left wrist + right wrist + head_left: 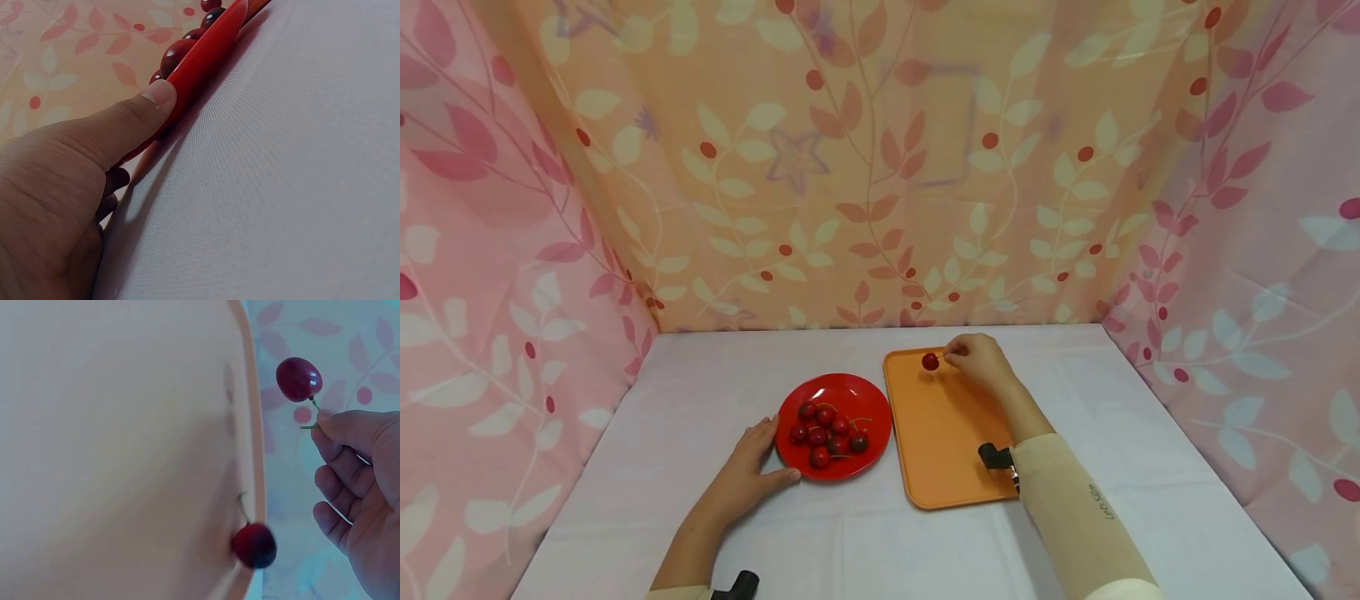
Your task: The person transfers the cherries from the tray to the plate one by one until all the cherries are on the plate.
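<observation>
Several dark red cherries [817, 437] with green stems lie on a red plate [872, 400]. My left hand [748, 471] holds the plate at its left side, with the thumb [159, 94] on the near rim and the other fingers round the left edge. Over the far part of an orange tray [936, 450], my right hand [981, 360] pinches one cherry [299, 379] by its stem between thumb and forefinger. The held cherry hangs above the tray surface. A second cherry [254, 545] rests by the tray's rim in the right wrist view; my right hand hides it from the head view.
The plate stands just left of the tray on a white tablecloth [700, 375]. Patterned cloth walls [880, 167] enclose the table at the back and on both sides. A black wrist mount [996, 456] on my right forearm overlaps the tray's right part.
</observation>
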Available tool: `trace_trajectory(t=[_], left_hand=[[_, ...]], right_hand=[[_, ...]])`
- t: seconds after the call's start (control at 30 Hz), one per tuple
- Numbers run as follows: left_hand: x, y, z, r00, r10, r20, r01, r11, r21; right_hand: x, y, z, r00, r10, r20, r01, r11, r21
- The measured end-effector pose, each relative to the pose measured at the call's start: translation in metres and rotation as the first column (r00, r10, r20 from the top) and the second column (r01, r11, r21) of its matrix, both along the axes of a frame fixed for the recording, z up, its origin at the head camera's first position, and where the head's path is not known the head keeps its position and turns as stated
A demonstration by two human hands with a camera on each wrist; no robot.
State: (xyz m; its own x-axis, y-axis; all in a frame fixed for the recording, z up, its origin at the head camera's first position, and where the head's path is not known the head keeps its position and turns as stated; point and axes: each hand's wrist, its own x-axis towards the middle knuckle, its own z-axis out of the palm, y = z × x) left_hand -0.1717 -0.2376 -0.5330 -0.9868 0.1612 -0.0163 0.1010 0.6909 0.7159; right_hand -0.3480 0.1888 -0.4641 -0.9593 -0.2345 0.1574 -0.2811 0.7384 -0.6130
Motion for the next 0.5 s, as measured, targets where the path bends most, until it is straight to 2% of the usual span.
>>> trace_trajectory(t=[0.5], left_hand=[[-0.001, -0.001, -0.001, 1.0, 0.005, 0.002, -0.005, 1.0, -0.009]], right_hand=[[0.023, -0.048, 0.016, 0.999, 0.046, 0.003, -0.046, 0.997, -0.064]])
